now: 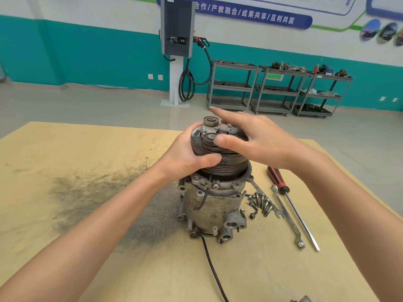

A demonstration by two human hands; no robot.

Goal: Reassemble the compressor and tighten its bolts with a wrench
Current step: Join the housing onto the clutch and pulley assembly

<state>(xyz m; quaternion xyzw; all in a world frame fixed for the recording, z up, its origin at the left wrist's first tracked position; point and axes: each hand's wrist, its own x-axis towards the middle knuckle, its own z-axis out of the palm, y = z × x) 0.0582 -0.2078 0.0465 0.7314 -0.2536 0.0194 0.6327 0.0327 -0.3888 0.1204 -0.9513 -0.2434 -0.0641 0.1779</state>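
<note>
Here the desk (65, 214), a tan board with a dark scuffed patch below the left hand, carries the compressor (212, 205), which stands upright directly under both hands with its black cable (212, 267) trailing toward the viewer. The left hand (187, 158) grips the grooved pulley (220, 164) at the top, fingers curled round its rim, while the right hand (257, 138) lies spread and relaxed over the clutch plate (214, 131). Below the right hand lie a red-handled screwdriver (290, 201), a wrench (287, 216) and a small heap of bolts (260, 203).
</note>
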